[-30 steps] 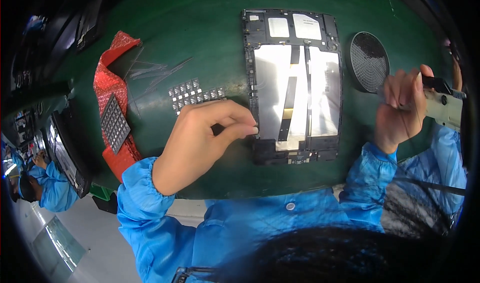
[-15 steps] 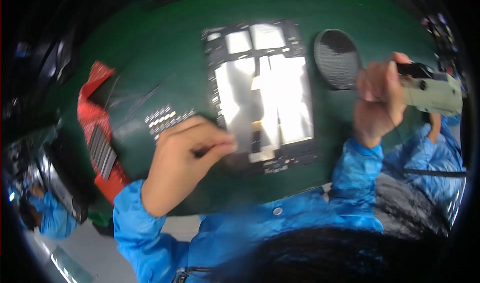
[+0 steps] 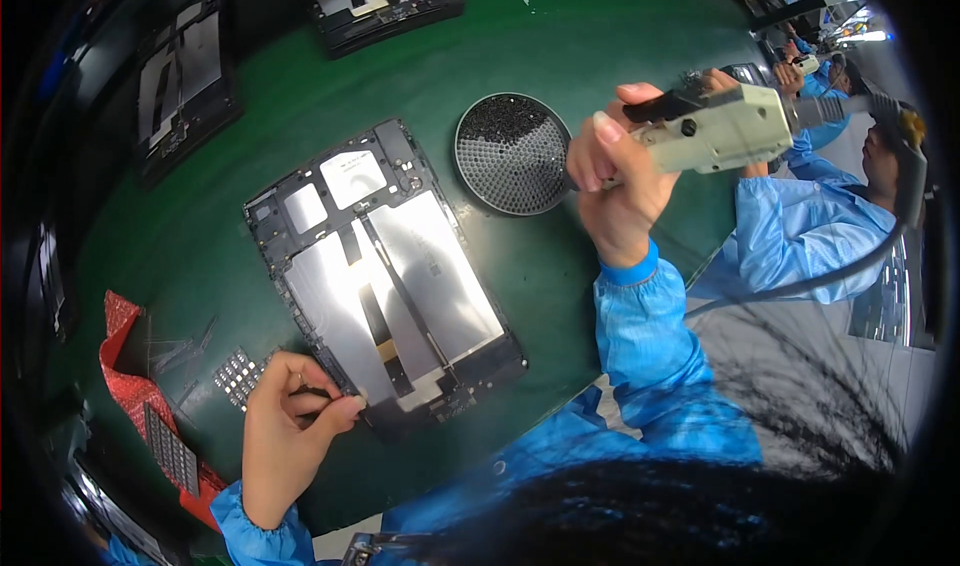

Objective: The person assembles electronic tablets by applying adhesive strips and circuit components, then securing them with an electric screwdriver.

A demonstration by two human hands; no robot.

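An opened tablet (image 3: 350, 276) lies tilted on the green table, its silvery inner plates, dark frame and ribbon strips showing. My left hand (image 3: 290, 431) is at its lower left edge, thumb and forefinger pinched together. What they hold, if anything, is too small to tell. My right hand (image 3: 625, 181) is wrapped round a pale electric screwdriver (image 3: 715, 136) with a dark lever and a thick cable. The screwdriver's front end is hidden by my fingers, beside a round dimpled tray (image 3: 513, 171). Small black screws (image 3: 510, 118) are heaped in the tray's far part.
Small metal pieces (image 3: 237, 378) lie in rows by my left hand. Farther left are a red bubble-wrap strip (image 3: 130, 366) and a dark ridged strip (image 3: 172, 451). More opened tablets (image 3: 185, 76) stand at the far left. A co-worker in blue (image 3: 810, 216) sits at the right.
The view has shifted, so the tablet appears farther left and more tilted. My left hand has come to the tablet's lower left edge. The screwdriver stays in my right hand, now closer to the tray.
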